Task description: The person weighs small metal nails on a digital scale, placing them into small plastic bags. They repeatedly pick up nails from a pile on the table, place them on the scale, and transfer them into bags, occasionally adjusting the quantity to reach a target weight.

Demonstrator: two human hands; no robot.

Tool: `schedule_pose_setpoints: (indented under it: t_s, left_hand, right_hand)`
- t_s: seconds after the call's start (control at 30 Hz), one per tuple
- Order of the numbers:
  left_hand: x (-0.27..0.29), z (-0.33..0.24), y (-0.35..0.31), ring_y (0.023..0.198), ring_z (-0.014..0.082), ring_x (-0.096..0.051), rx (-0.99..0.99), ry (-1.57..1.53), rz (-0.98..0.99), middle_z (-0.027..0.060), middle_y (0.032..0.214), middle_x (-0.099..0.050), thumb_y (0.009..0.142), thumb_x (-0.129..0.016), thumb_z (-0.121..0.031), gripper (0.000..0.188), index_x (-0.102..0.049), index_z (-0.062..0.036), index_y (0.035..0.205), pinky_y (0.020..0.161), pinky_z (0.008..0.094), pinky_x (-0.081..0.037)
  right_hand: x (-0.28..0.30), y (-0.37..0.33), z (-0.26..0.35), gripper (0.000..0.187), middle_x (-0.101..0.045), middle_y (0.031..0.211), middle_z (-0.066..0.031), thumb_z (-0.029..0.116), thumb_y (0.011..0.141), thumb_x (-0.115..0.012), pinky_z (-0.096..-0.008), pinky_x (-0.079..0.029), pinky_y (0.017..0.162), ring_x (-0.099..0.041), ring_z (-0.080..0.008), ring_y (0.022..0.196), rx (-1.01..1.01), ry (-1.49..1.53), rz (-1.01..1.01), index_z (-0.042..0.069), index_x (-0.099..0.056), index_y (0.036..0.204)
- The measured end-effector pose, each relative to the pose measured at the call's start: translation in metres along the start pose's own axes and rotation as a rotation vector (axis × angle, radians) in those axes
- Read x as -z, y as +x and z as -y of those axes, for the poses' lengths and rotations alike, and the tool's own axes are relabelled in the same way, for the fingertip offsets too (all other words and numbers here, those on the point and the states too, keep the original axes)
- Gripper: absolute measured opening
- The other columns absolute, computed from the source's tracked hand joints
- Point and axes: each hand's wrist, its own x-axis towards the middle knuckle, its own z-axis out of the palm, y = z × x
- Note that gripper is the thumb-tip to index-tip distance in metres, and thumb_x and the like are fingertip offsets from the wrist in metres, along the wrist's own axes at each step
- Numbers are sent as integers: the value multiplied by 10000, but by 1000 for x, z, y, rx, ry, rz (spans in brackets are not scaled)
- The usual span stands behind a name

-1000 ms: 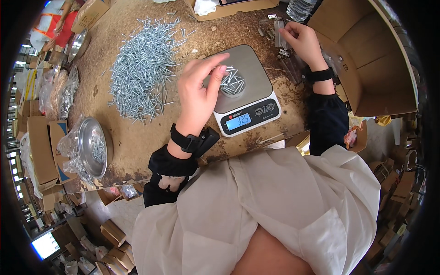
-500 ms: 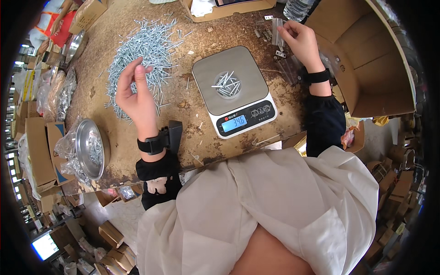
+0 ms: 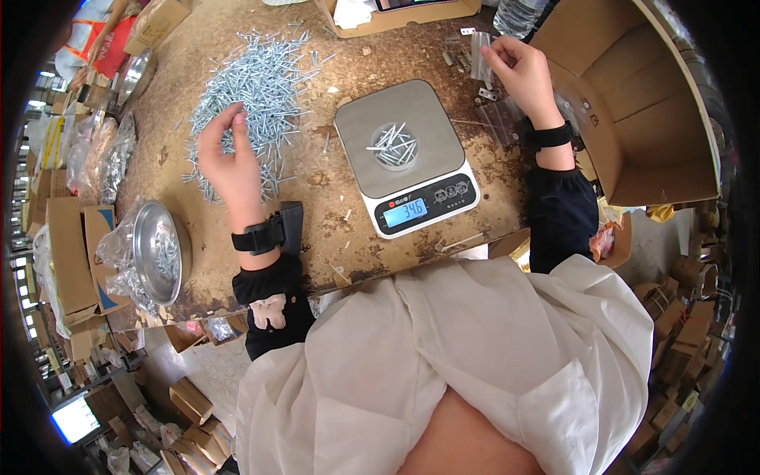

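A large heap of silvery screws [image 3: 257,87] lies loose on the worn wooden table at the left. My left hand [image 3: 228,154] is at the heap's near side, fingers curved and thumb apart from the palm, with no screw visible in it. At the far right, my right hand [image 3: 522,75] pinches a small clear plastic bag [image 3: 480,57]. Between the hands stands a white kitchen scale [image 3: 431,207] with a grey platform and lit display. On it sits a small clear round cup [image 3: 395,164] holding several screws.
A steel bowl [image 3: 184,257] with screws stands at the left edge beside plastic bags. An open cardboard box [image 3: 633,103] rises at the right. Small metal parts and flat clear bags [image 3: 499,123] lie near my right hand. Another person [image 3: 103,43] shows at far left.
My left hand has drawn slightly toward me, its thumb and fingertips nearer each other. The right hand keeps its pinch on the bag, almost unmoved. The cup stays on the scale.
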Motion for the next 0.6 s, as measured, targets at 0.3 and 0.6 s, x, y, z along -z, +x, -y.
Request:
schedule_pose_setpoints:
  t_s: [0.3,0.6]
  left_hand:
    - [8,-8,-13,928,246,-598,-164,352,539,47,936,-674,797,-788,-286,299,-728,-98,1021,857,391,-428]
    - [-7,-10,-17,996,271,-576,-238,521,581,63,971,-633,743,-802,-220,389,-673,-121,1096,905,408,-360]
  right_hand:
    - [1,-1,1,273,-515,561,-65,274,880,-686,-322,-396,519,-477,-202,500,-1,16,23,33,-621,771]
    - [2,-2,3,278,-495,553,-64,266,884,-687,-332,-384,507,-460,-206,491,16,14,60,34,-604,755]
